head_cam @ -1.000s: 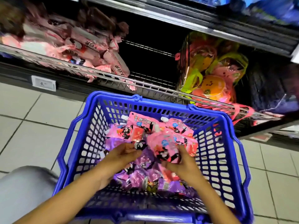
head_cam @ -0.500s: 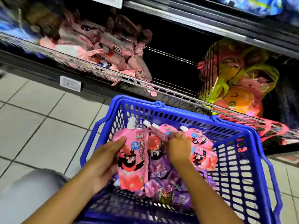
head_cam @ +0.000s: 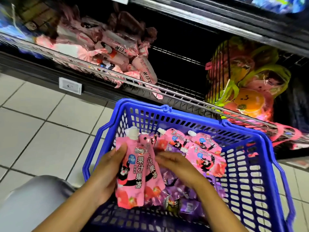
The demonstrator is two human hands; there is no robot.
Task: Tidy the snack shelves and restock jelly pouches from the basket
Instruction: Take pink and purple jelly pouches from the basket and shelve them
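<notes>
While our left hand (head_cam: 107, 178) is gripping a pink bear-printed jelly pouch (head_cam: 129, 174) reading 果汁果冻 over the blue basket (head_cam: 260, 181), our right hand's (head_cam: 177, 166) fingers are lying relaxed, holding nothing.

Basket (head_cam: 260, 164) seemingly on tiled floor (head_cam: 41, 134)

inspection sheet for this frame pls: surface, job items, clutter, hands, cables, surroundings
surface: pale tiled floor; blue basket stands on it below the wire shelf.
job's things: pink jelly pouches and purple pouches in the basket.
clutter: pink wrapped snacks spilling over the shelf edge.
hands: left hand grips upright pink pouches; right hand blurred, over the pile.
cables: nothing seen.
surroundings: price tag; yellow and pink bags on the shelf, right.
</notes>
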